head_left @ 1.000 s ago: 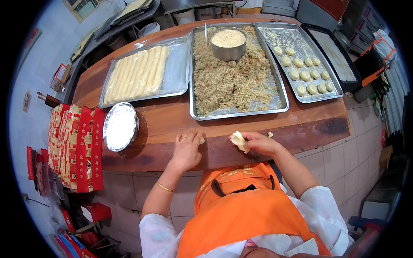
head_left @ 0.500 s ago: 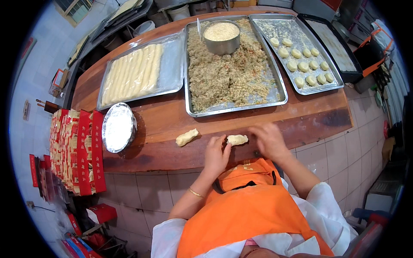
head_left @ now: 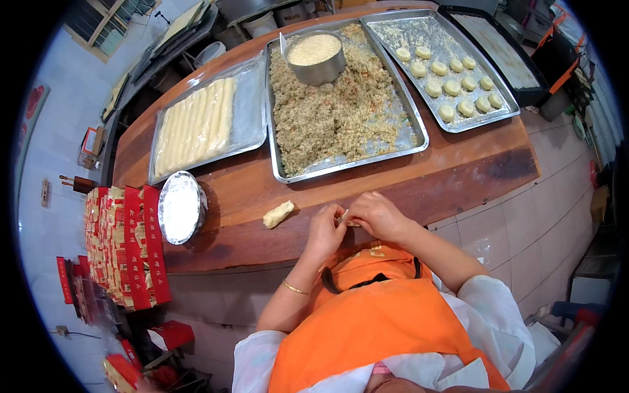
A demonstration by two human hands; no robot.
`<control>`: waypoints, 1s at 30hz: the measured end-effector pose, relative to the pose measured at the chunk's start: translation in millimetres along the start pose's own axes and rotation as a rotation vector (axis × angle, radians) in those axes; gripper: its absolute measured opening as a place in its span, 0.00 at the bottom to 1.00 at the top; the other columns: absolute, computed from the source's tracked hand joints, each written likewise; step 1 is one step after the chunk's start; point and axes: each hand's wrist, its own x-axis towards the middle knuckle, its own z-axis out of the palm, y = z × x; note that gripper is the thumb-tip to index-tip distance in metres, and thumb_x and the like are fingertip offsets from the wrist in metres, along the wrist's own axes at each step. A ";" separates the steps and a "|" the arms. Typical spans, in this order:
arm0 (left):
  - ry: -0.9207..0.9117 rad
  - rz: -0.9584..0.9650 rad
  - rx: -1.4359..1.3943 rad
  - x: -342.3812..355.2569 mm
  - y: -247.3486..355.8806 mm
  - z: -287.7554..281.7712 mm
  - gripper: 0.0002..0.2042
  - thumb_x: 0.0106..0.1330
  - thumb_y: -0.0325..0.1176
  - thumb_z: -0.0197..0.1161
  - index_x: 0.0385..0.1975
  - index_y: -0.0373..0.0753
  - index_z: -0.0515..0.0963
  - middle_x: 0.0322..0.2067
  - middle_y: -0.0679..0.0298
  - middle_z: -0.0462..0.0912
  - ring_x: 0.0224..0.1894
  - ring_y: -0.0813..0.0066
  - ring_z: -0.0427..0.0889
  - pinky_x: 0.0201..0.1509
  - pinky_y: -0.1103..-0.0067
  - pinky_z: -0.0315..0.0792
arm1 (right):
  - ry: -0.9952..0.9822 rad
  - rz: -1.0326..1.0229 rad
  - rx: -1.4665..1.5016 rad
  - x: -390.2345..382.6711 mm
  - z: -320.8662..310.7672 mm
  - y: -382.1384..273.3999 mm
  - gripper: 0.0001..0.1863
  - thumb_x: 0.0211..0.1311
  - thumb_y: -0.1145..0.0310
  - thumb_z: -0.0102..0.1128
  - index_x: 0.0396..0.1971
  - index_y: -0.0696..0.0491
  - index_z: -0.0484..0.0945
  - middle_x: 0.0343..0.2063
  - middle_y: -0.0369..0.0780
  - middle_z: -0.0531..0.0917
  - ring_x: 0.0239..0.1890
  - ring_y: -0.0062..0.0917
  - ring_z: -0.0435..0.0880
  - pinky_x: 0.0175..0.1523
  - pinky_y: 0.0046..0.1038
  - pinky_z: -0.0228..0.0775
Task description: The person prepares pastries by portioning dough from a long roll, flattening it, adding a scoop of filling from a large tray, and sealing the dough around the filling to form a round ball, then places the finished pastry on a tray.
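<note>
My left hand (head_left: 325, 229) and my right hand (head_left: 375, 216) meet at the near edge of the wooden table (head_left: 478, 190), both closed round a piece of pale dough, mostly hidden by the fingers. A loose dough piece (head_left: 278, 214) lies just left of them. Beyond my hands sits a metal tray (head_left: 347, 159) of crumbly mixture, with a round pan (head_left: 314, 52) of pale grains on it.
A tray of dough rolls under plastic (head_left: 193, 124) is back left; a tray of dough rounds (head_left: 438, 69) and a black tray (head_left: 495, 46) are back right. A foil-covered bowl (head_left: 180, 207) and red packages (head_left: 134, 249) stand left.
The left dough piece came out from my left hand and now lies on the table. My hands have come together over the other piece, covering it. The view has shifted.
</note>
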 end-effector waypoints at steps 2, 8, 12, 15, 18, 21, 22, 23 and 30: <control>0.015 0.041 0.093 -0.1 -4.4 -4.0 0.10 0.61 0.20 0.61 0.42 0.31 0.77 0.38 0.50 0.82 0.35 0.57 0.83 0.40 0.70 0.78 | 0.027 -0.014 0.019 4.6 1.7 3.0 0.10 0.53 0.76 0.65 0.37 0.53 0.82 0.38 0.41 0.83 0.46 0.38 0.80 0.50 0.38 0.72; 0.057 0.430 0.006 60.6 10.4 28.3 0.21 0.61 0.22 0.59 0.56 0.33 0.73 0.53 0.46 0.77 0.57 0.48 0.76 0.60 0.66 0.71 | 0.561 0.145 0.019 8.9 -52.6 -14.0 0.13 0.53 0.81 0.61 0.39 0.54 0.83 0.41 0.42 0.84 0.47 0.36 0.81 0.53 0.35 0.72; -0.188 0.587 0.402 70.6 29.9 42.9 0.30 0.65 0.33 0.62 0.68 0.37 0.63 0.65 0.51 0.68 0.68 0.54 0.66 0.71 0.61 0.59 | 0.668 0.182 0.003 -6.1 -73.0 -10.7 0.12 0.55 0.83 0.59 0.38 0.54 0.83 0.40 0.42 0.84 0.46 0.36 0.82 0.52 0.33 0.73; -0.226 0.605 0.533 73.2 32.6 40.8 0.34 0.67 0.40 0.62 0.71 0.41 0.59 0.70 0.54 0.61 0.68 0.53 0.64 0.69 0.56 0.56 | 0.693 0.231 -0.007 -20.1 -84.9 -7.4 0.12 0.55 0.84 0.58 0.38 0.55 0.83 0.39 0.42 0.84 0.46 0.36 0.82 0.52 0.33 0.73; -0.275 0.438 0.571 81.4 23.9 48.1 0.34 0.68 0.42 0.61 0.73 0.42 0.57 0.71 0.54 0.59 0.69 0.53 0.62 0.71 0.58 0.54 | 0.761 0.284 0.060 -25.4 -86.4 1.4 0.13 0.55 0.84 0.58 0.38 0.54 0.83 0.40 0.41 0.84 0.46 0.36 0.82 0.53 0.33 0.73; -0.345 0.546 0.618 86.7 28.8 45.6 0.34 0.69 0.43 0.59 0.73 0.44 0.55 0.71 0.54 0.59 0.70 0.55 0.62 0.71 0.58 0.54 | 0.785 0.273 0.104 -20.3 -95.0 -0.7 0.13 0.55 0.84 0.58 0.38 0.54 0.83 0.39 0.41 0.84 0.46 0.36 0.81 0.53 0.33 0.73; -0.360 0.609 0.630 86.7 31.7 43.0 0.34 0.69 0.43 0.59 0.73 0.44 0.56 0.71 0.55 0.59 0.70 0.56 0.62 0.70 0.57 0.55 | 0.770 0.247 0.073 -21.4 -96.4 -2.7 0.12 0.55 0.84 0.57 0.37 0.55 0.83 0.39 0.41 0.84 0.46 0.36 0.81 0.52 0.32 0.73; -0.362 0.576 0.594 84.8 32.8 44.0 0.34 0.68 0.43 0.60 0.73 0.46 0.56 0.69 0.54 0.63 0.68 0.56 0.65 0.69 0.59 0.58 | 0.754 0.227 0.033 -27.0 -96.7 -3.3 0.12 0.55 0.84 0.57 0.37 0.55 0.83 0.38 0.42 0.84 0.45 0.35 0.81 0.52 0.32 0.73; -0.211 0.626 0.497 104.9 30.6 50.1 0.31 0.61 0.34 0.65 0.66 0.39 0.66 0.59 0.54 0.74 0.59 0.58 0.74 0.61 0.65 0.68 | 0.771 0.348 0.060 -56.0 -100.4 -1.9 0.11 0.55 0.85 0.56 0.35 0.56 0.82 0.37 0.42 0.83 0.43 0.35 0.81 0.49 0.31 0.73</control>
